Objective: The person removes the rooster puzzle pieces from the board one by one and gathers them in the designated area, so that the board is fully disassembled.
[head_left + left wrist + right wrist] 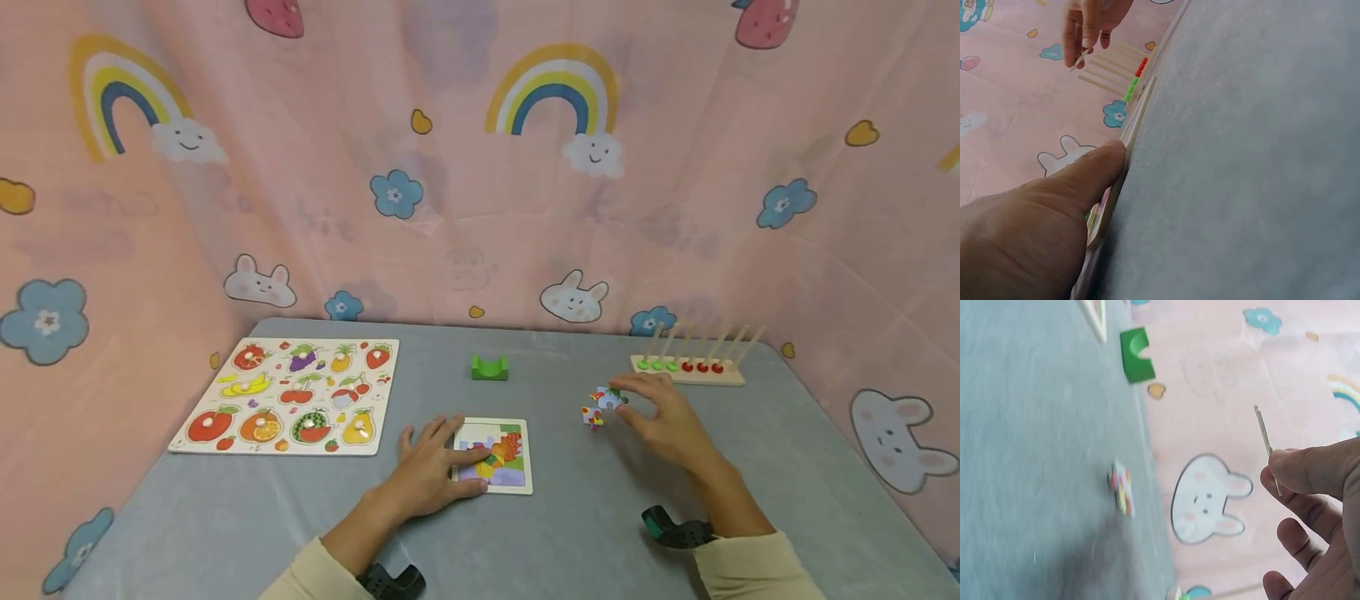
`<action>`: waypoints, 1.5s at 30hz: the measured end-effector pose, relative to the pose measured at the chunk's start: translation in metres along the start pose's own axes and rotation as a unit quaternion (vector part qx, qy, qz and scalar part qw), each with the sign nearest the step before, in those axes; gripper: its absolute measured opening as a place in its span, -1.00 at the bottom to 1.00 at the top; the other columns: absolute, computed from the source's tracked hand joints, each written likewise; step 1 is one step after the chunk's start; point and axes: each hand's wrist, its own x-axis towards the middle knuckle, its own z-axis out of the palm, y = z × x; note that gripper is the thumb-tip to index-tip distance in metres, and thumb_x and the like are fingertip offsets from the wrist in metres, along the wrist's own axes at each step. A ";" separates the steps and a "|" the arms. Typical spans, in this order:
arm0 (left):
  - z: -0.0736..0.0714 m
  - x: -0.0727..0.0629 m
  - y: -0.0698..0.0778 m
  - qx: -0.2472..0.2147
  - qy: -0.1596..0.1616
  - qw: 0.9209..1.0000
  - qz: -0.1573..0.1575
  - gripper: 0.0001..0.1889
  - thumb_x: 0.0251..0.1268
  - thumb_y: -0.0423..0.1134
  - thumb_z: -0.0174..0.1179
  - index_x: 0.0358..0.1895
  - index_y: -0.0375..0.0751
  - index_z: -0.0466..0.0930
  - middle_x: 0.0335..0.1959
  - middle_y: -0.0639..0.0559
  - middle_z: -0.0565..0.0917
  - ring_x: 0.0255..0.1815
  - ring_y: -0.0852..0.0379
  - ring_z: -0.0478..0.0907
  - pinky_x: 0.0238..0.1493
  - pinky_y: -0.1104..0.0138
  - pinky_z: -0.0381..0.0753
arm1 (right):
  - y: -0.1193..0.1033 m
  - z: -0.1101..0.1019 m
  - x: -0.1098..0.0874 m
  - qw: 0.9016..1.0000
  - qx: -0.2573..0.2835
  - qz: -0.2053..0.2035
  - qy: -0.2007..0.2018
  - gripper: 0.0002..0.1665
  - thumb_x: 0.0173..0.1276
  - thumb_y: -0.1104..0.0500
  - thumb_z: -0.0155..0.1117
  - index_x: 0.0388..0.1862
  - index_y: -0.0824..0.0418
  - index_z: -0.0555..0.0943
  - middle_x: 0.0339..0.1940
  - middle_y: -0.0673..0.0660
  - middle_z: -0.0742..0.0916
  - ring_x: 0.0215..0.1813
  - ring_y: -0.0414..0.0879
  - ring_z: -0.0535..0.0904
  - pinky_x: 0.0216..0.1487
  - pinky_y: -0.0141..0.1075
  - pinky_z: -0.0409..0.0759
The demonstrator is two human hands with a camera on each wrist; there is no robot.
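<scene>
Near left edge of grey desk, flat fruit board. Mid-desk, left hand, fingers spread over square wooden jigsaw tray; near back edge, notched green block. Then loose jigsaw piece; right hand, fingers pinching thin knobbed piece; back-right corner, pegged bead rack.

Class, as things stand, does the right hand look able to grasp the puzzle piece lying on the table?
Probably not cleanly: the right hand already pinches another puzzle piece, though nothing seems to block its way to the lying piece on the table.
</scene>
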 end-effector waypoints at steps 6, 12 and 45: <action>0.000 0.001 0.001 -0.005 -0.003 1.000 -0.003 -0.49 0.14 0.26 0.26 0.18 0.27 0.61 0.43 -0.14 0.23 0.42 -0.24 0.06 0.17 -0.38 -0.23 | 0.017 -0.005 -0.011 0.999 -0.007 0.040 0.000 -0.57 0.14 0.46 0.39 0.04 0.38 0.62 0.04 0.30 0.63 0.05 0.12 0.40 -0.03 0.13 0.34; 0.001 0.001 0.001 -0.003 0.000 1.000 -0.003 -0.49 0.14 0.26 0.26 0.18 0.28 0.61 0.43 -0.14 0.23 0.42 -0.23 0.06 0.16 -0.38 -0.23 | 0.032 -0.005 -0.018 0.996 0.005 0.087 -0.013 -0.61 0.20 0.43 0.36 0.04 0.37 0.63 0.07 0.34 0.62 0.11 0.21 0.38 0.04 0.24 0.28; 0.001 0.000 0.000 -0.001 0.000 1.000 -0.002 -0.48 0.14 0.28 0.24 0.18 0.29 0.60 0.44 -0.14 0.23 0.43 -0.23 0.04 0.17 -0.38 -0.22 | 0.036 -0.014 -0.010 0.993 0.007 0.098 -0.059 -0.45 0.25 0.39 0.33 0.23 0.43 0.46 0.10 0.39 0.59 0.13 0.32 0.42 0.06 0.28 0.31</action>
